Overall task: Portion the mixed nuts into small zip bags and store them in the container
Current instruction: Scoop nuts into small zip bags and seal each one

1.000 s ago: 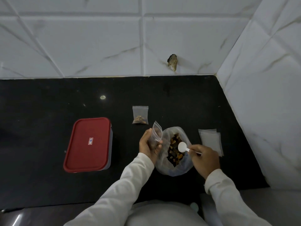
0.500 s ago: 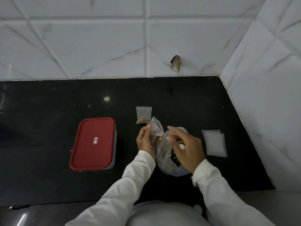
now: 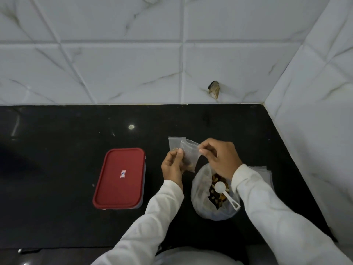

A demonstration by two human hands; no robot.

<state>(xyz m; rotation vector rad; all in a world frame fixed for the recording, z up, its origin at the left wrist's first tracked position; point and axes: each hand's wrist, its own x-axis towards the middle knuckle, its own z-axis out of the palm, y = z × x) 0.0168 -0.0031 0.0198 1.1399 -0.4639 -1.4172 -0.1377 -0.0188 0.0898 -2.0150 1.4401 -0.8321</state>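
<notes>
A big bag [image 3: 200,203] made of thin clear plastic sits on the black table [image 3: 57,169]. It is open at the top and has mixed nuts [image 3: 214,197] inside. A white scoop [image 3: 219,187] lies on the nuts, and its handle sticks out over the bag's near right edge.

Just past the far left side of the big bag, two hands hold up a small zip bag [image 3: 188,154]. It is off the table and a bit tilted. There are a few brown nuts in its bottom. The left hand [image 3: 172,166] has its grip closed on the left side of the small zip bag, with the thumb on the front and the fingers behind. The right hand [image 3: 221,159] is over the far edge of the big bag. Its grip is a pinch, fingertips and thumb together on the top right corner of the small zip bag. Both arms wear white sleeves.

A second small bag [image 3: 173,143] lies flat on the table farther back from the big bag, partly hidden behind the one being held. I cannot tell how full it is.

A box with a red lid [image 3: 120,177] sits well to the left of the big bag. The lid is on.

Some flat empty bags [image 3: 267,175] lie just right of the big bag, partly under the right sleeve.

Far behind the big bag is a white tile wall [image 3: 114,64] with a small broken hole [image 3: 214,89] in it.
</notes>
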